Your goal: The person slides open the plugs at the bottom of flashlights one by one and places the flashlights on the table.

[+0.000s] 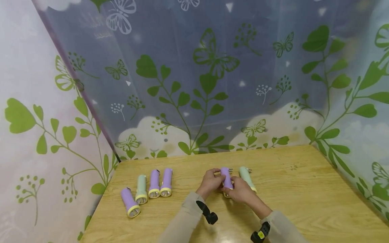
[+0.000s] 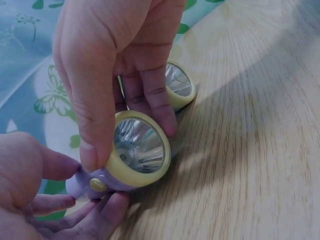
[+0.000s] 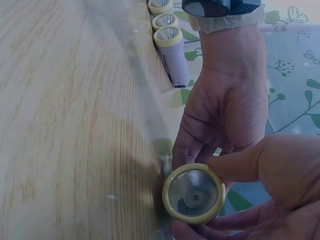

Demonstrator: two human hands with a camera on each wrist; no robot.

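Both hands hold one purple flashlight point(image 1: 225, 173), its yellow-rimmed lens end toward me and two metal prongs sticking out sideways near its far end. My left hand point(image 1: 211, 182) grips the body toward the far end, thumb on one side and fingers beneath in the left wrist view. With thumb and fingers on either side, my right hand point(image 1: 243, 192) holds the yellow rim point(image 2: 142, 176) near the lens. A small yellow switch point(image 2: 97, 184) shows on the body. Just right of it lies a mint-green flashlight point(image 1: 247, 176), also with prongs out, partly hidden by my right hand.
On the left of the wooden table point(image 1: 194, 216) lie several flashlights: a purple one point(image 1: 128, 199) nearest me, a mint-green one point(image 1: 141, 185), then two more purple ones, one point(image 1: 167, 179) rightmost. A leaf-and-butterfly printed cloth point(image 1: 182, 84) hangs behind the table.
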